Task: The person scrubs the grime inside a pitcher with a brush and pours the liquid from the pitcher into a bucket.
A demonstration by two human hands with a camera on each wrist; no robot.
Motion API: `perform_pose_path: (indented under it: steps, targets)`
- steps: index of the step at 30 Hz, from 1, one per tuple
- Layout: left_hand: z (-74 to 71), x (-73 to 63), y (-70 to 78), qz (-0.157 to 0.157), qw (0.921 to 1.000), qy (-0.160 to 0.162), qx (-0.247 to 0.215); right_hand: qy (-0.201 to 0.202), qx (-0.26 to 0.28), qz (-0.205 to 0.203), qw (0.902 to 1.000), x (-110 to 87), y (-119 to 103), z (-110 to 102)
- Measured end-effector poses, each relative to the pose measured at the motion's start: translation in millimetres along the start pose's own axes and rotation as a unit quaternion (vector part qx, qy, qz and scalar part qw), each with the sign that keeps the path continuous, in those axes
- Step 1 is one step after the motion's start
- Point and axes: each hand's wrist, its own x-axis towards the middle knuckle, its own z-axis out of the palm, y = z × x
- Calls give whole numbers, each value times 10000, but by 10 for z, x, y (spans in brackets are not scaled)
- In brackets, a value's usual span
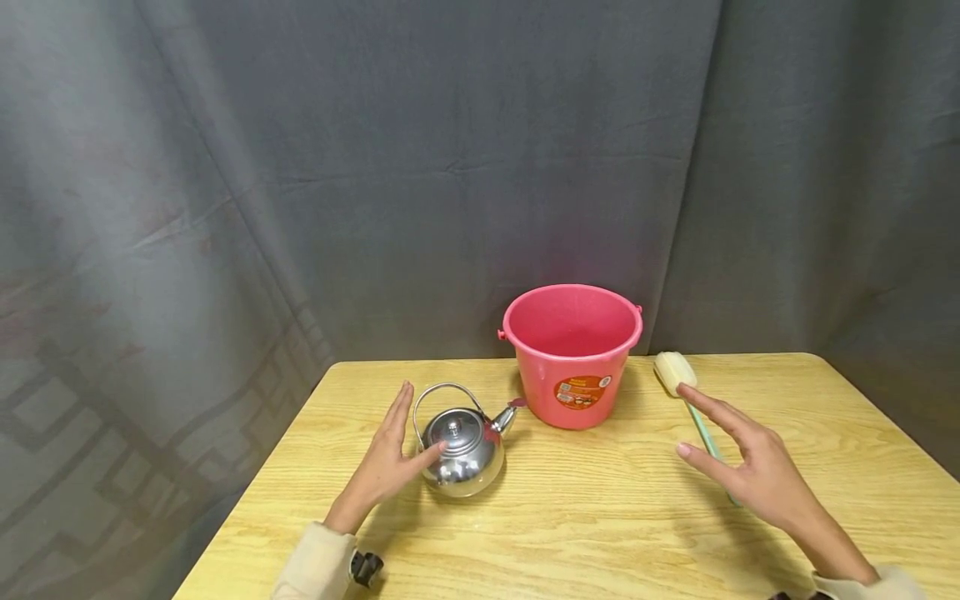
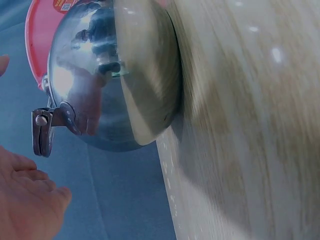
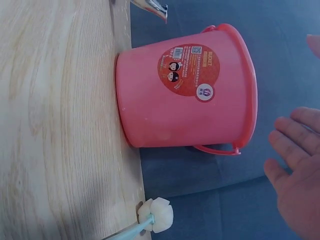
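A shiny steel kettle [image 1: 463, 462] with an upright hoop handle stands on the table, its spout towards a pink bucket [image 1: 573, 379]. My left hand [image 1: 390, 462] is beside the kettle on its left, fingers extended, the thumb overlapping the kettle in the head view. In the left wrist view the kettle [image 2: 115, 80] fills the upper middle, with part of the hand [image 2: 30, 200] below its handle joint. My right hand [image 1: 757, 467] hovers over the green handle of a sponge brush [image 1: 675, 372], fingers extended and holding nothing. The right wrist view shows the bucket [image 3: 185, 90] upright on the table.
The wooden table [image 1: 585, 533] has rounded back corners. Close behind it hangs a grey curtain [image 1: 450, 167], which also covers the left and right sides. The bucket stands near the back edge, between the kettle and the brush.
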Motion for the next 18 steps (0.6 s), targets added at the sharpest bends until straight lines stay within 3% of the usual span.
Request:
perform_pose_path:
  steps: [6, 18]
  targets:
    - [23, -13, 9, -89, 9999, -133, -30, 27, -37, -51, 10000, 4, -27, 24]
    - [102, -24, -31, -84, 9999, -73, -67, -49, 126, -102, 9999, 21, -38, 81]
